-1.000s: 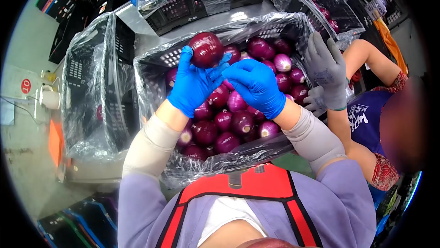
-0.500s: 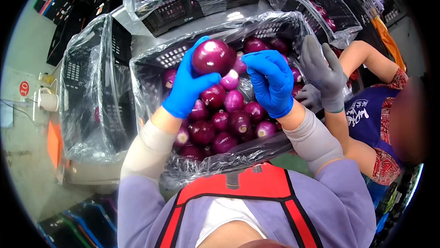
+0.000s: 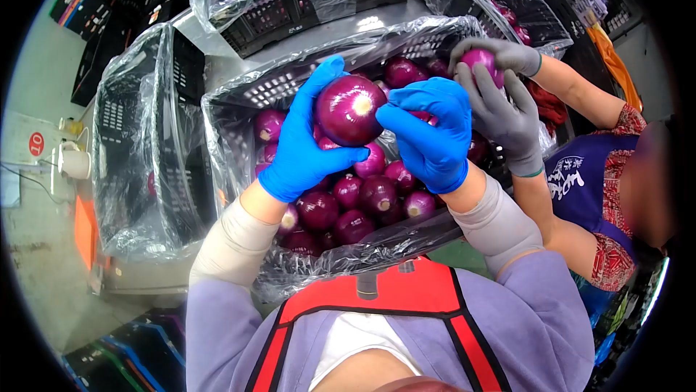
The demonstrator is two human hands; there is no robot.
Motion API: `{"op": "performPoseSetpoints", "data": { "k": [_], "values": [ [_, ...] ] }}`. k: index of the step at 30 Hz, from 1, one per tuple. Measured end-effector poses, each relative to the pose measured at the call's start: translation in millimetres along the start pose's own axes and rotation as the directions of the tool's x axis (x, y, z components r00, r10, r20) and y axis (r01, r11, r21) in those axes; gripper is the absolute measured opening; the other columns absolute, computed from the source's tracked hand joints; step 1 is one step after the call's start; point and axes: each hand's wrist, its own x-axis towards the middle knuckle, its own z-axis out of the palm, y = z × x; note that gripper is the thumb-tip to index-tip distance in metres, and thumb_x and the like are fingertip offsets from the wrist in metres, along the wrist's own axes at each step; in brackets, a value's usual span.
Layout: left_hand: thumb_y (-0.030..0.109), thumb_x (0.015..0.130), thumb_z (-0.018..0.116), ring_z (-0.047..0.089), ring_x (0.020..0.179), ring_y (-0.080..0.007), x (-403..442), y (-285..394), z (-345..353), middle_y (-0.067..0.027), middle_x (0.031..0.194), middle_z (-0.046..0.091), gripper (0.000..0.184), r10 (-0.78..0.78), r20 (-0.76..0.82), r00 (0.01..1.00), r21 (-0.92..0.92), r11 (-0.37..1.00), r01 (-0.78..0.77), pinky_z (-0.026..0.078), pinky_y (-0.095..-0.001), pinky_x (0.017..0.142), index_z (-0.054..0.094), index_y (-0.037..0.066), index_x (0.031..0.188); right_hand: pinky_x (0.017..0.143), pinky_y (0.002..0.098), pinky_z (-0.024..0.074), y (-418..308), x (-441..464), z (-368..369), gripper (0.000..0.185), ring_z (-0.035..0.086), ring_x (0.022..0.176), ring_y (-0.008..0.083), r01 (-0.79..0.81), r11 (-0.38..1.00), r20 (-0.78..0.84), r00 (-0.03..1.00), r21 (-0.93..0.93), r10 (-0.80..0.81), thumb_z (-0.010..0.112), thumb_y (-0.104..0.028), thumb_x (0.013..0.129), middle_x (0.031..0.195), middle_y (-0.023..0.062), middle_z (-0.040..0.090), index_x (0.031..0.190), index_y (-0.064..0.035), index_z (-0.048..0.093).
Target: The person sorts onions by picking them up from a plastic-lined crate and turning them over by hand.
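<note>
My left hand (image 3: pixel 301 142), in a blue glove, grips a large peeled red onion (image 3: pixel 341 120) whose pale cut end faces up and to the right. Beside it, my right hand (image 3: pixel 433 131), also gloved in blue, has its fingers pinched together at the onion's right side. Whatever sits between those fingertips, if anything, is hidden. Below both hands, several red onions (image 3: pixel 317 210) lie in a black crate (image 3: pixel 283 92) lined with clear plastic.
At the right, a co-worker's grey-gloved hands (image 3: pixel 511 113) hold another red onion (image 3: pixel 481 64) over the crate's edge. A plastic-lined crate (image 3: pixel 151 138) stands at the left. More crates (image 3: pixel 319 11) with onions are behind.
The onion in my left hand has turned, so its pale end now shows. My right hand has moved slightly closer to it. The co-worker's hands now hold an onion.
</note>
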Motion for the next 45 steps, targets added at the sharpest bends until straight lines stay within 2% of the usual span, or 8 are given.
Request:
{"op": "performPoseSetpoints", "data": {
  "k": [5,11,13,14,27,30,32,45],
  "values": [
    [0.013,0.060,0.088,0.034,0.137,-0.0273,-1,0,0,-0.0146,0.150,0.032,0.102,0.028,-0.008,1.000,0.013,1.000,-0.028,0.028,-0.0407,0.114,0.032,0.005,0.144,0.083,0.0361,0.0485,5,-11,8,0.021,0.060,0.099,0.0288,-0.277,0.939,-0.093,0.949,0.204,0.300,0.063,0.003,0.076,0.104,0.0133,0.061,0.096,-0.0041,0.066],
    [0.012,0.060,0.088,0.034,0.138,-0.0273,-1,2,-1,-0.0141,0.151,0.031,0.102,0.016,-0.013,1.000,0.024,1.000,-0.015,0.028,-0.0406,0.114,0.031,0.006,0.144,0.104,0.0352,0.0374,1,-20,15,0.027,0.053,0.116,0.0218,-0.557,0.672,0.179,0.818,0.489,0.547,0.057,-0.001,0.088,0.126,0.0150,0.054,0.115,-0.0009,0.054],
    [0.011,0.059,0.088,0.034,0.138,-0.0273,0,1,1,-0.0140,0.151,0.030,0.102,0.015,-0.021,1.000,0.016,1.000,-0.014,0.028,-0.0406,0.114,0.031,0.006,0.144,0.107,0.0354,0.0361,-12,-19,22,0.037,0.050,0.121,0.0208,-0.639,0.050,0.407,0.546,0.768,0.732,0.060,-0.004,0.087,0.130,0.0140,0.053,0.123,-0.0015,0.052],
    [0.011,0.059,0.088,0.033,0.138,-0.0273,0,1,1,-0.0139,0.151,0.030,0.102,0.014,-0.029,0.999,0.007,1.000,-0.014,0.028,-0.0406,0.114,0.032,0.006,0.144,0.109,0.0358,0.0348,-9,-22,23,0.047,0.048,0.125,0.0203,-0.651,0.001,0.450,0.525,0.759,0.722,0.063,-0.007,0.086,0.134,0.0129,0.050,0.130,-0.0021,0.048],
    [0.008,0.060,0.087,0.034,0.138,-0.0276,-2,-2,1,-0.0142,0.150,0.032,0.098,0.046,0.013,0.999,0.124,0.991,-0.047,0.028,-0.0395,0.115,0.035,0.006,0.143,0.104,0.0337,0.0386,-14,-25,22,0.052,0.047,0.119,0.0170,-0.658,0.011,0.443,0.519,0.753,0.731,0.069,-0.005,0.082,0.127,0.0062,0.050,0.129,-0.0041,0.046],
    [0.008,0.060,0.086,0.034,0.138,-0.0275,-2,-2,2,-0.0142,0.150,0.033,0.097,0.049,0.009,0.999,0.120,0.992,-0.049,0.028,-0.0395,0.114,0.035,0.006,0.143,0.109,0.0375,0.0344,-13,-26,22,0.049,0.045,0.127,0.0230,-0.674,0.055,0.432,0.532,0.737,0.729,0.066,-0.006,0.080,0.140,0.0132,0.044,0.126,-0.0037,0.048],
    [0.008,0.060,0.086,0.035,0.138,-0.0275,-2,-2,2,-0.0142,0.150,0.033,0.097,0.053,0.012,0.999,0.125,0.991,-0.054,0.029,-0.0396,0.114,0.035,0.006,0.143,0.104,0.0336,0.0380,-12,-27,23,0.053,0.047,0.119,0.0175,-0.641,0.028,0.432,0.549,0.767,0.716,0.067,-0.004,0.081,0.127,0.0063,0.049,0.129,-0.0045,0.046],
    [0.009,0.060,0.087,0.038,0.135,-0.0280,1,-3,4,-0.0155,0.148,0.036,0.099,0.041,0.001,0.999,0.108,0.993,-0.041,0.030,-0.0393,0.113,0.035,0.005,0.143,0.105,0.0338,0.0365,-12,-21,19,0.056,0.048,0.118,0.0173,-0.683,0.078,0.427,0.537,0.726,0.727,0.069,-0.005,0.078,0.123,0.0067,0.050,0.129,-0.0031,0.045]
  ]
}}
